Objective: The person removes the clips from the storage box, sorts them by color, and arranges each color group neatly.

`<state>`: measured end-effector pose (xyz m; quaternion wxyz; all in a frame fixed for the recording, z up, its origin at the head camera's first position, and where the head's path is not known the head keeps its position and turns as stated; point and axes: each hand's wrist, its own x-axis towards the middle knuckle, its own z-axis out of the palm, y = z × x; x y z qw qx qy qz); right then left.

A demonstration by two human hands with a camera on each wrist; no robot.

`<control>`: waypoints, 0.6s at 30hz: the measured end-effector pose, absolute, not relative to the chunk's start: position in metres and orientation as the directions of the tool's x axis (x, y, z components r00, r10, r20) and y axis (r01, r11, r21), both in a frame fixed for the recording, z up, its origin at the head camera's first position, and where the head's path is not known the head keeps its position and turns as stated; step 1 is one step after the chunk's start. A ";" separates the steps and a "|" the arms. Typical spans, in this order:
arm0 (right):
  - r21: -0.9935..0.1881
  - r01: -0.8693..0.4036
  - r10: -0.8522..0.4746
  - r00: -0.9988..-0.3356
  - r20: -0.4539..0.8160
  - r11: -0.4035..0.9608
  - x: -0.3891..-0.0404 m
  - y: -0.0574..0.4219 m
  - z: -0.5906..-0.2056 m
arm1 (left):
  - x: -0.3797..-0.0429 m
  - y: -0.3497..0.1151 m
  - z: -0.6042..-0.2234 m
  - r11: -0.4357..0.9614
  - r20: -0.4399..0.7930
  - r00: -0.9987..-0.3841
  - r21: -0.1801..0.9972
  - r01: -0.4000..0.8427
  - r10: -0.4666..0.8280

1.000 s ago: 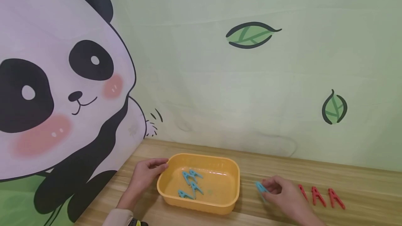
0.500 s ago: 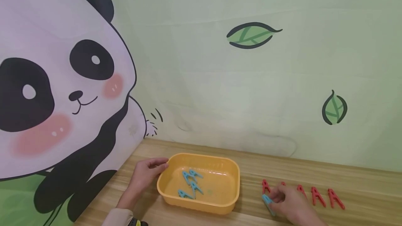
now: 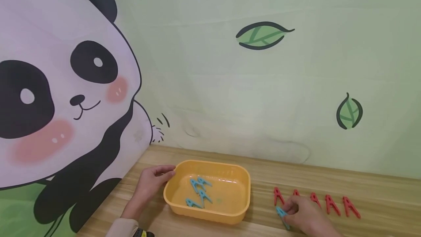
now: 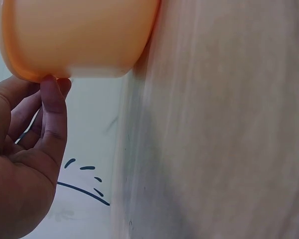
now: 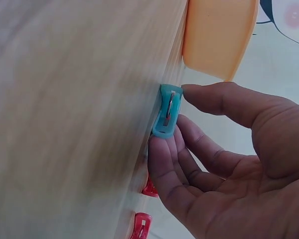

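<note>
A yellow plastic basin (image 3: 227,217) stands on the wooden table with several blue clothespins (image 3: 204,196) lying inside it. My left hand (image 3: 152,182) holds the basin's left rim by the fingertips; the left wrist view shows the thumb at the edge of the basin (image 4: 84,40). To the right of the basin, my right hand (image 3: 304,213) grips another blue clothespin (image 3: 282,215) between thumb and fingers. That clothespin (image 5: 168,112) is at the table surface, just in front of the leftmost red clothespin (image 3: 278,196).
Several red clothespins (image 3: 351,207) form a row on the right side of the table (image 3: 388,193); my right hand partly covers some. Behind the table is a pale green backdrop (image 3: 204,83) printed with a panda (image 3: 82,94) and leaves.
My right hand has moved right and nearer the front with the blue clothespin, uncovering the leftmost red clothespin. The left hand and the basin have stayed in place.
</note>
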<state>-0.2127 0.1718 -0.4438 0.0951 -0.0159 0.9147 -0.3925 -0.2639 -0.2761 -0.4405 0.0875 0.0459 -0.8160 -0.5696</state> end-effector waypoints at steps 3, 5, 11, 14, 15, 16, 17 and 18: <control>-0.719 0.044 -0.101 -0.982 -0.158 0.694 -0.213 0.172 -0.444 | -0.264 -0.276 -0.441 0.355 0.091 -0.981 0.935 0.024 -0.174; -0.718 0.049 -0.098 -0.982 -0.161 0.694 -0.213 0.172 -0.443 | -0.265 -0.277 -0.441 0.357 0.090 -0.981 0.934 0.022 -0.174; -0.715 0.081 -0.088 -0.977 -0.197 0.695 -0.214 0.174 -0.442 | -0.265 -0.277 -0.442 0.350 0.081 -0.981 0.937 0.014 -0.178; -0.712 0.094 -0.080 -0.975 -0.206 0.695 -0.214 0.174 -0.442 | -0.265 -0.277 -0.442 0.351 0.086 -0.981 0.936 0.019 -0.176; -0.714 0.091 -0.083 -0.975 -0.205 0.694 -0.214 0.174 -0.442 | -0.265 -0.278 -0.443 0.351 0.088 -0.980 0.936 0.021 -0.176; -0.715 0.097 -0.079 -0.975 -0.209 0.692 -0.215 0.174 -0.442 | -0.266 -0.278 -0.443 0.352 0.090 -0.980 0.936 0.022 -0.176; -0.715 0.101 -0.078 -0.974 -0.213 0.692 -0.215 0.174 -0.442 | -0.266 -0.278 -0.443 0.354 0.092 -0.980 0.935 0.025 -0.175; -0.717 0.107 -0.076 -0.973 -0.219 0.689 -0.215 0.174 -0.442 | -0.266 -0.278 -0.443 0.354 0.093 -0.980 0.935 0.025 -0.175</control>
